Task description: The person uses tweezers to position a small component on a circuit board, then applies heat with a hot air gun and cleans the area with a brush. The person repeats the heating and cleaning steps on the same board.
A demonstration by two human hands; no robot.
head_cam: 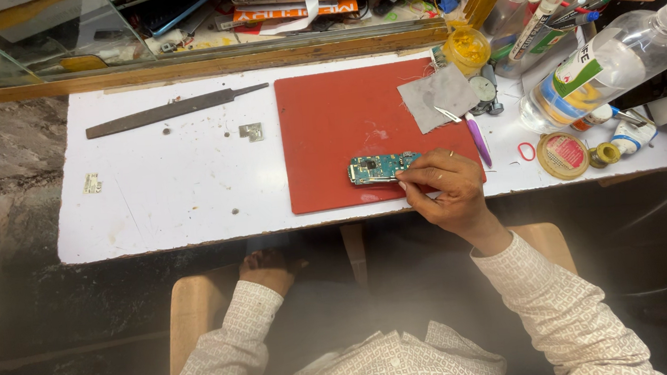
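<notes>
A small green circuit board (378, 168) lies on a red mat (328, 124) on the white worktop (175, 184). My right hand (444, 187) rests at the board's right end and pinches thin metal tweezers (384, 180) whose tips reach along the board's lower edge. My left hand (267, 270) is down below the table edge, near my lap, fingers curled; nothing shows in it.
A long dark metal file (173, 110) lies at the back left, with a small metal bracket (250, 131) and loose screws nearby. A grey cloth (439, 93), purple pen (478, 139), clear plastic bottle (609, 62), round tin (562, 154), red rubber band (526, 151) and a yellow pot (467, 47) crowd the right.
</notes>
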